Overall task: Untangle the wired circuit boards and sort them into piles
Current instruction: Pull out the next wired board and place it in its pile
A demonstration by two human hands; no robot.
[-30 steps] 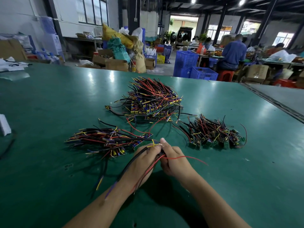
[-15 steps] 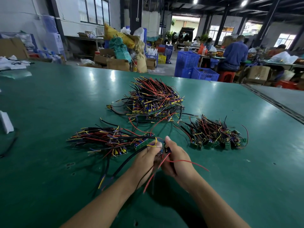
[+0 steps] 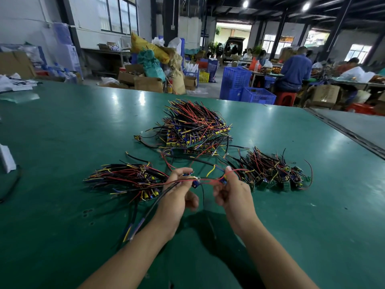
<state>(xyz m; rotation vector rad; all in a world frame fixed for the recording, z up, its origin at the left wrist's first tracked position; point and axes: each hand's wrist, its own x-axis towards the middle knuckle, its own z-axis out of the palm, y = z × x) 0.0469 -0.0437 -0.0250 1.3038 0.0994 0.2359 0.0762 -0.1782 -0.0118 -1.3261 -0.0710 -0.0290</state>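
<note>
Left hand (image 3: 177, 195) and right hand (image 3: 231, 195) each pinch a board (image 3: 195, 183), wires still joining them, above the table (image 3: 62, 132); left pile (image 3: 129, 178) and right pile (image 3: 275, 174) look sorted, while the far heap (image 3: 193, 128) looks tangled.

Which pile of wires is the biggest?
The far middle pile: it is stacked higher and wider than the left pile and the right pile.
</note>
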